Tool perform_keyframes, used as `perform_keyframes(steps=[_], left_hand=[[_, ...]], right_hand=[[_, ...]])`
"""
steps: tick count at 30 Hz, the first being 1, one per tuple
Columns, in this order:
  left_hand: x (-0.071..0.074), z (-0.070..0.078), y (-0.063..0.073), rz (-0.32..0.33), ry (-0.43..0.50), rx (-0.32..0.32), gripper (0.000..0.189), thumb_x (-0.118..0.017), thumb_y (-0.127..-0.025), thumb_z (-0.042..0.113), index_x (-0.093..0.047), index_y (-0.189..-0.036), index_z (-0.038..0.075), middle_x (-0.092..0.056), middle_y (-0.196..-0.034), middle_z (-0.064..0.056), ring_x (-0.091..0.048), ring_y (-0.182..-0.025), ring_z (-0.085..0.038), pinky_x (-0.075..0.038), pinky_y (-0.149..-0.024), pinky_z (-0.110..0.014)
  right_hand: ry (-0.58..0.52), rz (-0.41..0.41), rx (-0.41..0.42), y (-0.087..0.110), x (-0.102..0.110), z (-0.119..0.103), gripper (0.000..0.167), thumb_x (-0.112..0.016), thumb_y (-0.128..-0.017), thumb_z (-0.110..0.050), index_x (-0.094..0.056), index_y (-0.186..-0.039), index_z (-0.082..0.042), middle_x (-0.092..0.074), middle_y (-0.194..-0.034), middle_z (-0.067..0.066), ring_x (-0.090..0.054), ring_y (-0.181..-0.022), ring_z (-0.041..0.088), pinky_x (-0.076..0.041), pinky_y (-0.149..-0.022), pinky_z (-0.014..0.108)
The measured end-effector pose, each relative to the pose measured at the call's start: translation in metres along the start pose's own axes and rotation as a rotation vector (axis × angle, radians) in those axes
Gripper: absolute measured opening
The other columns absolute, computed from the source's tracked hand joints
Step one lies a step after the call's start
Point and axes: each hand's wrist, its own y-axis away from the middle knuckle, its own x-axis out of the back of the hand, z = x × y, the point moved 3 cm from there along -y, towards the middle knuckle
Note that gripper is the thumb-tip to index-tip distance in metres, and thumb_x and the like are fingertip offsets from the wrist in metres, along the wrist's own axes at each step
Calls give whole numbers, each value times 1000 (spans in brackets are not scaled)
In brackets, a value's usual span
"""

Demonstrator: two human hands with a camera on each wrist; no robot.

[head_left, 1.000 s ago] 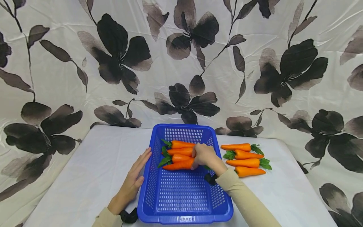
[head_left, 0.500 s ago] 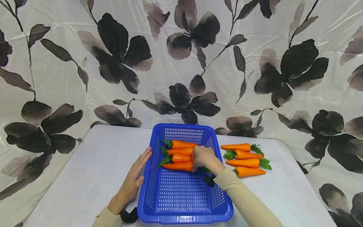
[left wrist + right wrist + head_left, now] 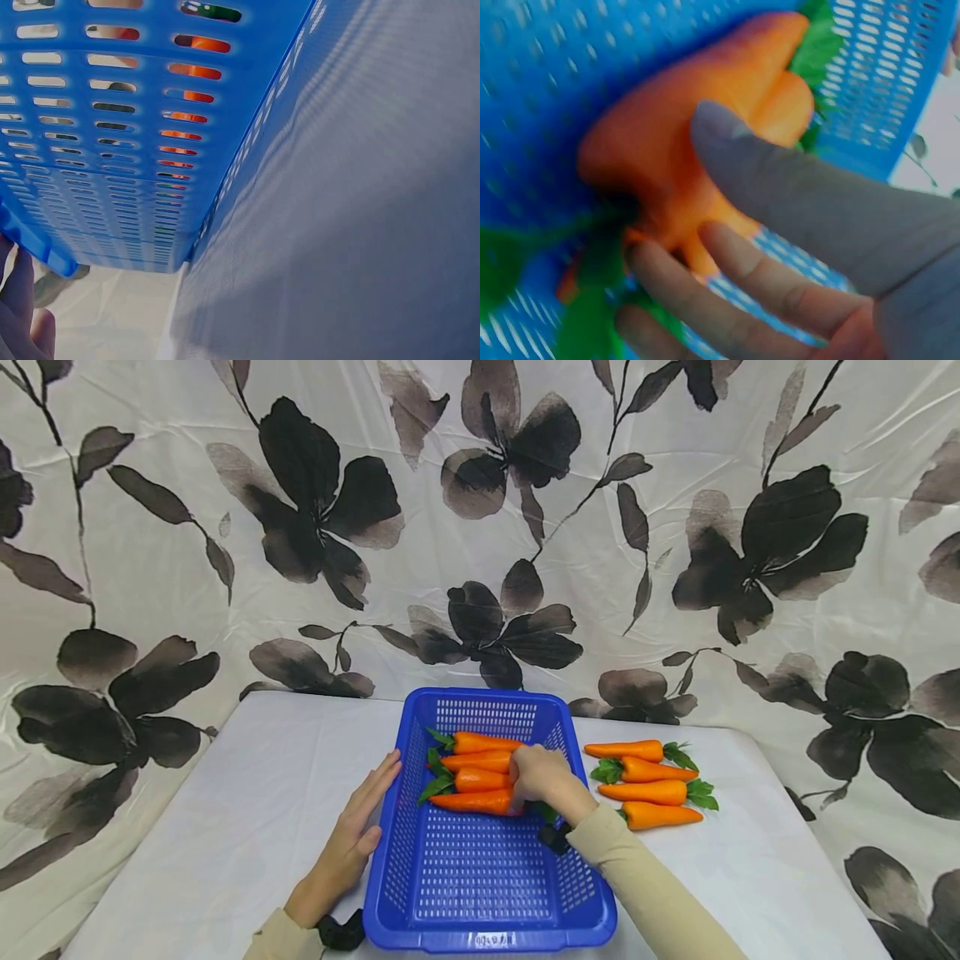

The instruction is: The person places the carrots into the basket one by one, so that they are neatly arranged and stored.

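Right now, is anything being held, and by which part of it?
A hold cannot be confirmed: the right grip touches the thick, leafy end of the nearest carrot in the blue basket; the left grip holds nothing.

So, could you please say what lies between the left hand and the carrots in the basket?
The basket's slotted wall separates the left hand from the carrots in the head view; in the left wrist view, orange shows through it.

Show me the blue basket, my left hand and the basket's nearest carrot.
Blue basket (image 3: 427, 938), head view: front rim.
Left hand (image 3: 356, 822), head view: middle of the hand.
Nearest carrot (image 3: 472, 802), head view: middle of the visible orange part.
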Motion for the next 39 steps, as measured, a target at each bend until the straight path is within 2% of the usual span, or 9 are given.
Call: perform_keyframes(steps=[2,5,9,14,21,25,30,33,39], left_hand=[[0,0,0,-1,0,1,67,-31,-104,47,-32,-154,2,-27,-161,-18,-22,-147,-39,-6,-121,-32],[-1,0,1,-3,0,4,67,-31,-104,47,-32,-154,2,-27,-161,-18,-22,-148,-38,-6,-121,-33],[-1,0,1,-1,3,5,67,-32,-104,47,-32,-154,2,-27,-161,-18,-22,-147,-39,-6,-121,-32],[-2,0,0,-2,2,5,67,-32,-104,47,-32,-154,3,-27,-161,-17,-22,-149,-36,-6,-121,-31],[0,0,0,-1,5,9,67,-31,-104,48,-32,-154,3,-27,-161,-17,-22,-148,-36,-6,-121,-30],[0,0,0,0,7,6,67,-32,-104,48,-32,-154,3,-27,-161,-17,-21,-149,-34,-6,-121,-30],[0,0,0,2,8,4,67,-32,-104,48,-32,-154,2,-27,-161,-17,-22,-148,-37,-6,-121,-31],[0,0,0,3,8,5,68,-32,-104,48,-32,-154,2,-27,-161,-17,-22,-148,-37,-6,-121,-30],[0,0,0,4,12,5,68,-32,-104,48,-33,-154,2,-27,-161,-17,-22,-148,-37,-6,-121,-30]], right_hand=[[51,38,42,4,8,1,29,-94,-62,-21,-70,-75,-12,-64,-74,0,-59,-75,20,-46,-83,46],[8,73,81,9,18,2,31,-94,-63,-23,-70,-79,-12,-62,-74,-2,-57,-75,19,-46,-82,47],[-76,107,83,17,32,3,34,-93,-67,-25,-71,-87,-10,-62,-71,-1,-57,-72,19,-43,-83,46],[-208,140,93,33,51,7,30,-91,-70,-23,-69,-86,-10,-65,-71,-2,-59,-68,16,-48,-74,39],[-368,226,150,56,71,27,28,-88,-73,-19,-69,-90,-8,-67,-78,0,-62,-73,17,-52,-69,34],[-446,306,192,71,81,42,28,-88,-75,-18,-70,-93,-6,-69,-83,4,-64,-79,20,-53,-74,38],[-523,405,172,89,90,67,29,-85,-79,-22,-70,-98,-7,-72,-92,7,-66,-93,27,-50,-82,43],[-572,467,160,101,92,84,29,-82,-83,-22,-69,-102,-5,-71,-97,10,-63,-100,30,-46,-89,50],[-646,633,189,115,85,118,25,-78,-87,-15,-68,-105,-2,-70,-98,15,-60,-99,16,-34,-101,61]])
